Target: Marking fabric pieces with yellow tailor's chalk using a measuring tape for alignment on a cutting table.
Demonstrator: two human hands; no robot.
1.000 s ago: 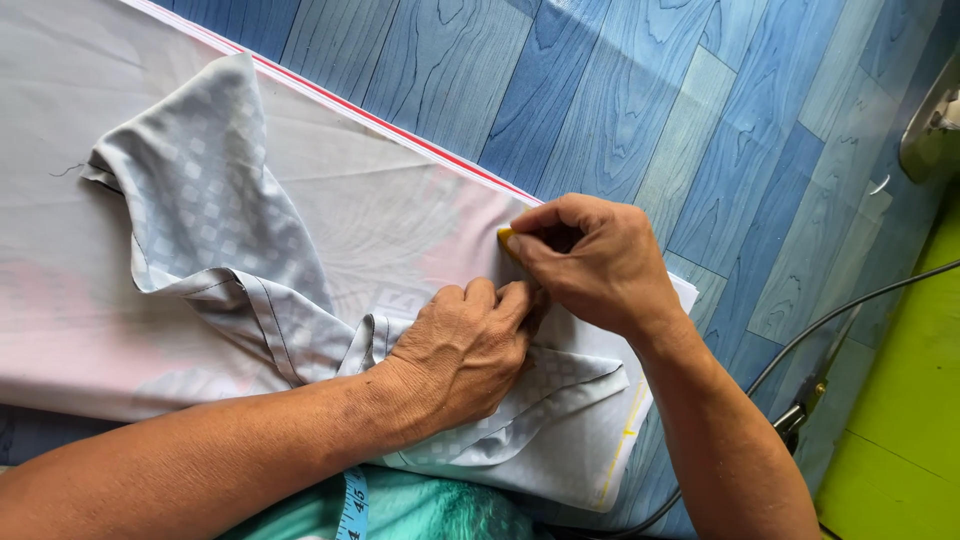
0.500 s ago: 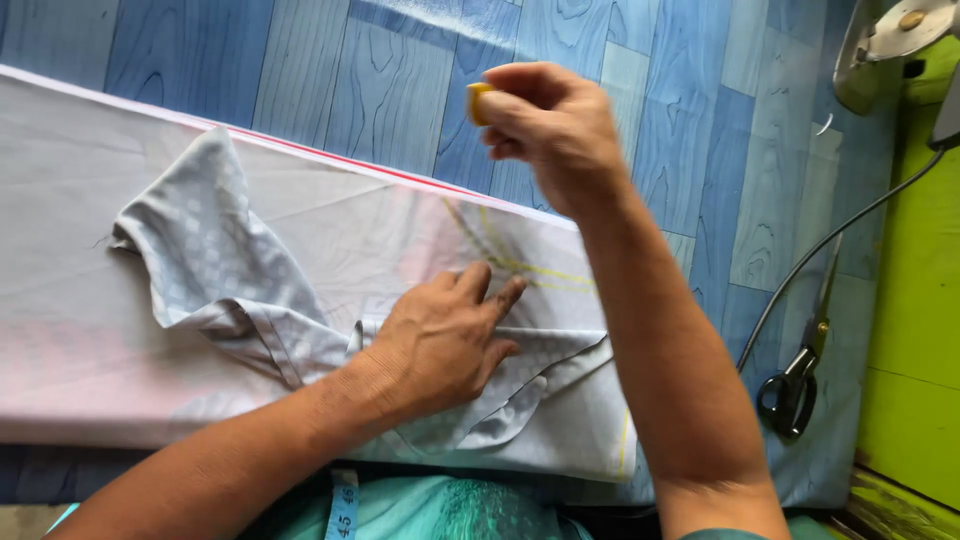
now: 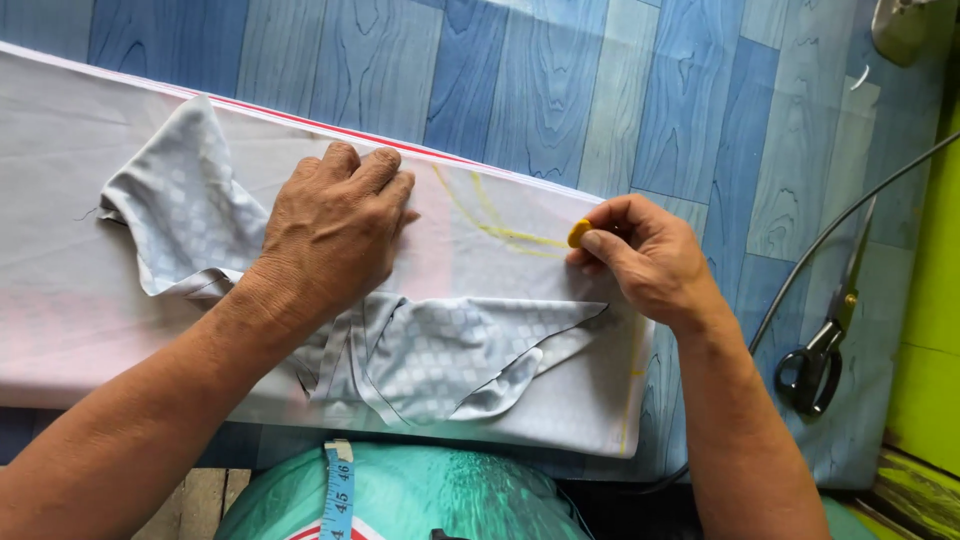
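Note:
A wide pale grey cloth (image 3: 70, 200) lies flat on the blue wood-pattern floor, with a red stripe along its far edge. On top of it rests a crumpled grey patterned garment piece (image 3: 440, 355). My left hand (image 3: 335, 225) presses flat on that piece and the cloth, fingers pointing away from me. My right hand (image 3: 640, 260) pinches a small yellow tailor's chalk (image 3: 579, 233), its edge touching the cloth at the end of curved yellow chalk lines (image 3: 490, 222).
Black-handled scissors (image 3: 825, 345) lie on the floor at the right, beside a thin dark cable (image 3: 850, 215). A green surface (image 3: 930, 300) borders the right edge. A blue measuring tape (image 3: 338, 490) hangs over my teal shirt at the bottom.
My right hand came down from above the cloth's far edge and set the chalk on the cloth. My left hand shifted left and further up over the patterned piece.

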